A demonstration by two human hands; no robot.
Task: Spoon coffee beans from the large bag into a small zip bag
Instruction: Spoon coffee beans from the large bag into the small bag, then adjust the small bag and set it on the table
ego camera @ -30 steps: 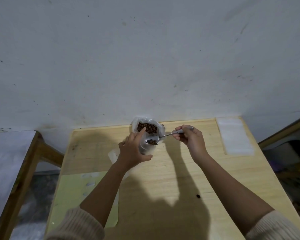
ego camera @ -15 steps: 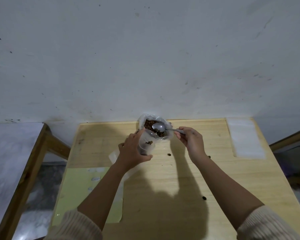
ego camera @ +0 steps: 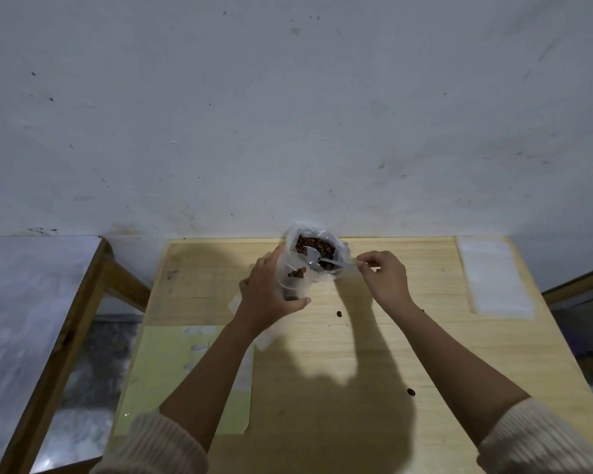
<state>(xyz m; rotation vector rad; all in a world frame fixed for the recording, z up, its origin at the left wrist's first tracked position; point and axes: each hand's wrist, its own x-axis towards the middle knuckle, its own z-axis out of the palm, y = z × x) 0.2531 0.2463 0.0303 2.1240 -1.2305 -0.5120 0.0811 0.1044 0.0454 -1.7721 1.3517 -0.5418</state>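
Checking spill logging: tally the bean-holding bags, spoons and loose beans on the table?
Bags holding beans: 2, the large bag and the small zip bag
Spoons: 1, the spoon in the right hand
Loose beans on the table: 3
Total: 6

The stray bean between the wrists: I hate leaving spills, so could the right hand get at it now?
Probably, though not at once: the stray bean lies uncovered on the table close by the right hand, but that hand pinches the spoon, whose bowl sits in the large bag.
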